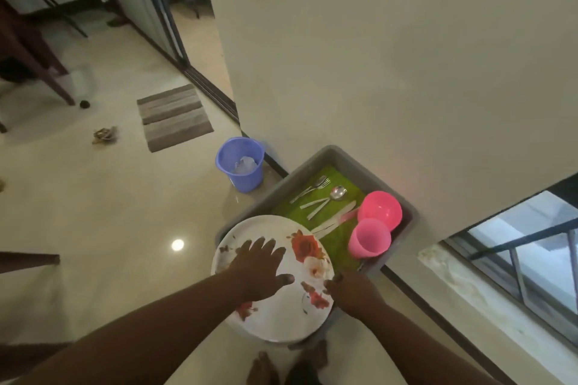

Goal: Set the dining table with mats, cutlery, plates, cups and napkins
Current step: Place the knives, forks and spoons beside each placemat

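Bare toes (pixel 266 367) show at six o'clock, on glossy floor tile. Just beyond, my left hand (pixel 261 269) lies with fingers spread flat on the round floral plate (pixel 275 319), while my right hand (pixel 353 291) curls its fingers onto the plate's rim at three o'clock. It sits over the near end of the grey tub (pixel 328 155). I judge I'm fetching plates; next comes a level lift. At one o'clock: smooth pink cups (pixel 370 237), shiny cutlery (pixel 322 198), green mat (pixel 339 245).

Blue bin (pixel 240 164) stands near striped floor rug (pixel 175 117).
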